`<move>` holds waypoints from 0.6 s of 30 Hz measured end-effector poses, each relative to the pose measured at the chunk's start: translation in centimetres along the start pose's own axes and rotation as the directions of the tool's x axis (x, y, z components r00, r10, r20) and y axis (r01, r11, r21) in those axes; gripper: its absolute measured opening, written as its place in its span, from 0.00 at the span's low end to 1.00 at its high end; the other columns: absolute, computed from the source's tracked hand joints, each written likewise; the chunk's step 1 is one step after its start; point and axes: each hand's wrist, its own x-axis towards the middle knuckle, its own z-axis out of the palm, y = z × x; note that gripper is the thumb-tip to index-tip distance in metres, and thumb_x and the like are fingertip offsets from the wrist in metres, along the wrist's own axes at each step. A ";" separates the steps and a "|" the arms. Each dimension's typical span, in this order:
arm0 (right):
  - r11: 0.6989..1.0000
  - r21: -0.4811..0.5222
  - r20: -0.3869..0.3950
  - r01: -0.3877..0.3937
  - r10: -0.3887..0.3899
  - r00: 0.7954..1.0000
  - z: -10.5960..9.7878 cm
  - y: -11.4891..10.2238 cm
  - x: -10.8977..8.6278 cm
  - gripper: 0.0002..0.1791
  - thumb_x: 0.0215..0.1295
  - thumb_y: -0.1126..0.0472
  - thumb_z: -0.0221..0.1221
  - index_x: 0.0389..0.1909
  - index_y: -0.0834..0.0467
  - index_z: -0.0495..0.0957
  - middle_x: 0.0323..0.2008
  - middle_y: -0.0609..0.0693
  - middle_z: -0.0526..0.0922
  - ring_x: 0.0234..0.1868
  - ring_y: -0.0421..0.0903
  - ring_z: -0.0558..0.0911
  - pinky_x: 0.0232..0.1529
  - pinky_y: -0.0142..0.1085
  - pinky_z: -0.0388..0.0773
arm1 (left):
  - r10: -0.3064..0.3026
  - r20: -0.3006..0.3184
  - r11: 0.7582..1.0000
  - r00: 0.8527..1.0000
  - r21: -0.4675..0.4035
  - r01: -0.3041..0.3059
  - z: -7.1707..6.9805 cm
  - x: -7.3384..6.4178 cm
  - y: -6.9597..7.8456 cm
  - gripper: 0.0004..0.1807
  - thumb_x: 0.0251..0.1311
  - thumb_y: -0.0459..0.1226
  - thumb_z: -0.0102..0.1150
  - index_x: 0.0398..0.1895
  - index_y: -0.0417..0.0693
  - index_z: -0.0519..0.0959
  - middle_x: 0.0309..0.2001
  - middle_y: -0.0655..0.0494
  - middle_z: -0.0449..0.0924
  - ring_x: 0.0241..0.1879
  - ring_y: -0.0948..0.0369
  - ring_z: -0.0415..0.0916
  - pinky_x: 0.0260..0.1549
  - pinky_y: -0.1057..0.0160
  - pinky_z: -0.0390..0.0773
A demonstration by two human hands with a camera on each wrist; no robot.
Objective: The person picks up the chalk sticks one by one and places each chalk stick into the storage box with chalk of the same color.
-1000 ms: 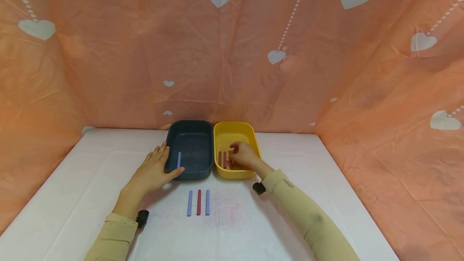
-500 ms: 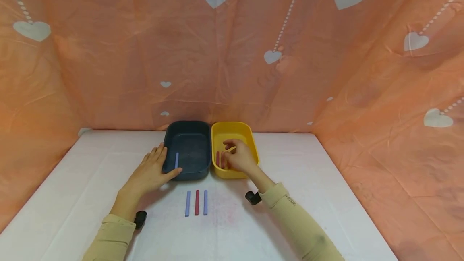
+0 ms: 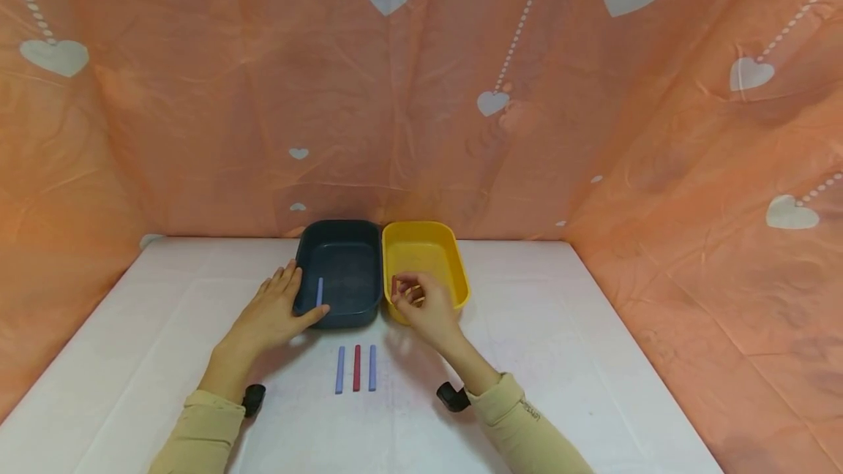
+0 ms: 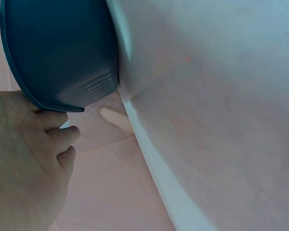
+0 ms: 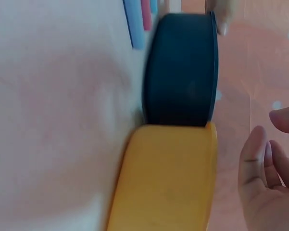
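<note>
My left hand (image 3: 268,315) rests on the left rim of a dark blue bin (image 3: 342,319), its fingers straight along the side and the thumb across the front corner. One lavender chalk stick (image 3: 320,291) lies inside that bin. Over the front of the yellow bin (image 3: 454,254) is my right hand (image 3: 431,317); the right wrist view has its thumb and fingers (image 5: 254,147) apart with nothing between them. A red chalk stick (image 3: 394,287) shows in the yellow bin beside my fingertips; the hand hides the bin's front part.
In front of the bins, a red chalk stick (image 3: 357,368) lies between two lavender sticks, the left one (image 3: 339,370) and the right one (image 3: 372,369). The bins stand side by side on a white-covered table (image 3: 527,313), close to an orange curtain (image 3: 421,130) with hearts.
My right hand has drawn back from inside the yellow bin toward its front, letting go of a red chalk stick. My left hand stays on the dark blue bin.
</note>
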 end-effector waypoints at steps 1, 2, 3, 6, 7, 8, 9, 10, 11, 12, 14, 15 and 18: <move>1.000 0.000 0.010 0.002 -0.002 1.000 0.1 -0.1 -0.3 0.17 0.62 0.68 0.68 0.52 0.65 0.82 0.40 0.57 0.84 0.35 0.46 0.81 0.40 0.28 0.82 | 0.000 0.000 1.000 1.000 0.001 0.000 0.0 0.0 0.0 0.59 0.67 0.65 0.57 0.77 0.21 0.52 0.80 0.25 0.44 0.78 0.30 0.43 0.76 0.33 0.45; 1.000 -0.003 0.022 0.007 -0.007 1.000 0.2 -0.2 -0.6 0.18 0.62 0.68 0.69 0.52 0.66 0.82 0.40 0.57 0.84 0.34 0.46 0.81 0.40 0.29 0.82 | 0.002 0.000 1.000 1.000 0.001 -0.002 0.0 0.0 0.0 0.59 0.67 0.65 0.57 0.77 0.21 0.53 0.80 0.25 0.44 0.78 0.30 0.43 0.76 0.32 0.46; 1.000 -0.002 0.036 0.006 -0.006 0.999 0.4 -0.3 -0.9 0.18 0.62 0.68 0.69 0.52 0.66 0.82 0.39 0.57 0.84 0.34 0.45 0.81 0.40 0.29 0.82 | 0.003 -0.002 1.000 1.000 0.000 -0.003 0.0 0.0 0.0 0.59 0.67 0.65 0.57 0.77 0.21 0.53 0.80 0.25 0.45 0.78 0.30 0.44 0.76 0.32 0.46; 1.000 -0.021 0.078 0.003 -0.001 0.997 0.8 -0.4 -1.7 0.17 0.62 0.68 0.69 0.52 0.66 0.81 0.38 0.54 0.83 0.34 0.43 0.81 0.40 0.29 0.82 | 0.004 -0.005 1.000 1.000 0.003 -0.004 0.0 0.0 0.0 0.58 0.67 0.65 0.57 0.77 0.21 0.53 0.79 0.25 0.45 0.78 0.30 0.44 0.75 0.32 0.46; 1.000 -0.029 0.092 0.005 -0.003 0.996 0.9 -0.4 -2.0 0.17 0.62 0.68 0.69 0.52 0.66 0.82 0.38 0.54 0.83 0.33 0.42 0.81 0.40 0.29 0.82 | 0.002 -0.003 1.000 1.000 0.004 -0.002 0.0 0.0 0.0 0.58 0.67 0.65 0.57 0.77 0.21 0.53 0.80 0.25 0.45 0.78 0.30 0.44 0.76 0.32 0.46; 1.000 -0.031 0.107 0.003 0.000 0.994 1.1 -0.4 -2.2 0.17 0.62 0.69 0.69 0.52 0.66 0.82 0.38 0.54 0.83 0.33 0.42 0.81 0.40 0.30 0.83 | 0.002 -0.002 1.000 1.000 0.006 -0.002 0.0 0.0 -0.1 0.59 0.67 0.65 0.57 0.77 0.21 0.53 0.79 0.25 0.45 0.78 0.29 0.44 0.75 0.32 0.46; 0.999 -0.038 0.122 -0.004 0.008 0.992 1.2 -0.4 -2.4 0.17 0.62 0.68 0.69 0.52 0.66 0.82 0.39 0.54 0.83 0.33 0.41 0.80 0.40 0.30 0.82 | -0.001 -0.001 1.000 1.000 0.006 0.001 0.1 0.0 -0.1 0.58 0.67 0.64 0.57 0.77 0.21 0.53 0.80 0.25 0.45 0.78 0.30 0.44 0.76 0.32 0.46; 0.999 -0.045 0.138 -0.005 0.011 0.990 1.4 -0.4 -2.6 0.17 0.63 0.68 0.69 0.52 0.66 0.82 0.39 0.54 0.83 0.33 0.41 0.80 0.40 0.30 0.82 | -0.003 0.001 1.000 1.000 0.007 0.003 0.1 0.0 -0.1 0.58 0.67 0.64 0.57 0.77 0.22 0.52 0.80 0.25 0.44 0.78 0.30 0.43 0.76 0.32 0.45; 0.999 -0.050 0.156 -0.007 0.015 0.988 1.5 -0.3 -2.8 0.17 0.63 0.68 0.69 0.52 0.66 0.81 0.39 0.54 0.83 0.33 0.40 0.80 0.40 0.30 0.82 | -0.005 0.002 1.000 1.000 0.007 0.005 0.1 0.0 -0.2 0.58 0.68 0.64 0.57 0.77 0.22 0.52 0.80 0.25 0.44 0.78 0.30 0.43 0.76 0.32 0.45; 0.998 -0.058 0.173 -0.005 0.015 0.985 1.6 -0.3 -3.0 0.17 0.63 0.67 0.69 0.52 0.66 0.81 0.39 0.54 0.83 0.33 0.40 0.80 0.40 0.30 0.82 | -0.005 0.002 1.000 1.000 0.007 0.005 0.1 0.0 -0.2 0.58 0.67 0.64 0.57 0.77 0.22 0.52 0.80 0.25 0.44 0.78 0.30 0.43 0.76 0.32 0.45; 0.997 -0.071 0.210 -0.010 0.025 0.977 1.9 -0.2 -3.3 0.17 0.64 0.66 0.68 0.52 0.66 0.81 0.39 0.53 0.83 0.32 0.38 0.80 0.39 0.29 0.82 | -0.005 -0.001 1.000 1.000 0.005 0.005 0.1 0.1 -0.2 0.58 0.67 0.64 0.57 0.77 0.22 0.52 0.80 0.25 0.44 0.78 0.30 0.43 0.75 0.32 0.45; 0.996 -0.083 0.228 -0.013 0.032 0.973 1.9 -0.1 -3.4 0.18 0.64 0.65 0.68 0.53 0.66 0.81 0.39 0.52 0.83 0.32 0.38 0.80 0.38 0.28 0.82 | -0.007 0.000 1.000 1.000 0.005 0.007 0.1 0.0 -0.1 0.58 0.67 0.64 0.57 0.77 0.22 0.52 0.80 0.25 0.44 0.79 0.30 0.43 0.76 0.32 0.45; 0.995 -0.093 0.281 -0.042 0.067 0.957 2.2 0.0 -3.5 0.19 0.65 0.63 0.68 0.54 0.65 0.81 0.39 0.50 0.84 0.31 0.37 0.80 0.35 0.28 0.82 | -0.008 0.000 1.000 1.000 0.004 0.008 0.1 0.1 -0.1 0.59 0.67 0.65 0.57 0.77 0.22 0.52 0.80 0.26 0.44 0.79 0.30 0.43 0.76 0.32 0.45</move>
